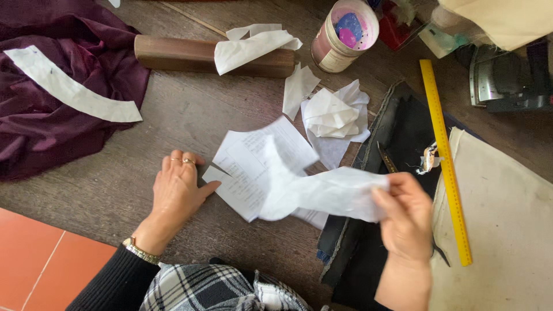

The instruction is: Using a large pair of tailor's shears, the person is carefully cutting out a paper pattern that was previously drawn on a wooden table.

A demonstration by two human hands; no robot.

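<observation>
Right hand [403,210] pinches thin white paper piece [322,193] by its right edge, held above desk [173,115] mid-scene; limp, light, tears easily. Left hand [178,193] flat, fingers spread, beside printed sheet [253,167].

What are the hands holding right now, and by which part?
The right hand pinches a thin white paper piece by its right end. The left hand holds nothing, resting flat beside the written sheet.

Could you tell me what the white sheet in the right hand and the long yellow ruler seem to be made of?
The white sheet looks like thin tissue paper: limp, creased, matte. The yellow ruler is stiff, straight and smooth with a slight sheen, probably plastic or painted metal; I cannot tell which.
</observation>
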